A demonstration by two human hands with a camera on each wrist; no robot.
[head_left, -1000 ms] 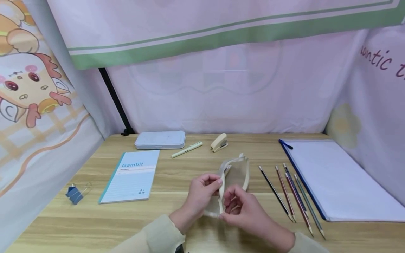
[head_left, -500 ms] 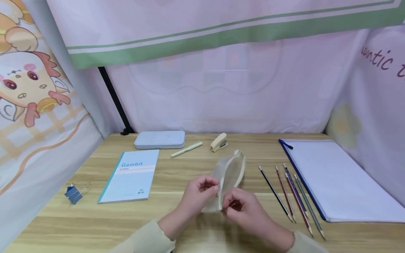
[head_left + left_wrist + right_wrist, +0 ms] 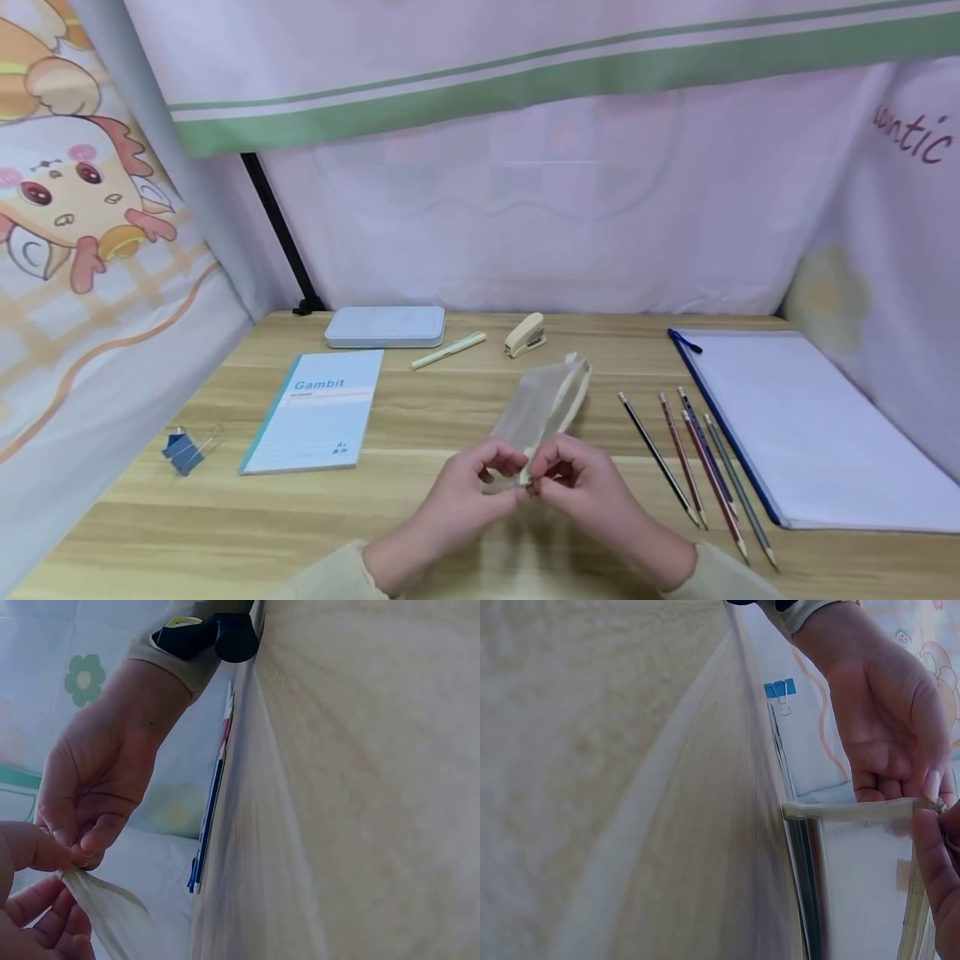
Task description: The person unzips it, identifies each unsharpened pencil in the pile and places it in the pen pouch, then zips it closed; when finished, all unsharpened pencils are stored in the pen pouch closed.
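Observation:
A pale, see-through mesh zipper pouch (image 3: 528, 404) is held just over the table in front of me, its far end pointing away. At its near end my left hand (image 3: 476, 487) pinches the corner between thumb and fingers. Opposite it, my right hand (image 3: 588, 483) pinches the near end of the zipper edge, the two hands' fingertips almost meeting. The far part of the zipper edging stands slightly parted. In the right wrist view, the beige edging (image 3: 855, 810) of the pouch runs to the fingertips. Whatever small part lies between the fingers is hidden.
Several pencils (image 3: 678, 462) lie to the right, beside a blue-edged document folder (image 3: 817, 433). A stapler (image 3: 525, 335), a light green pen (image 3: 448, 350) and a white case (image 3: 386, 327) are at the back. Further left are a notebook (image 3: 315, 412) and a blue binder clip (image 3: 183, 452).
The gap along the pouch's zipper edge has narrowed. My left hand has slid down the edge to the near corner, close to the right hand, which still pinches there.

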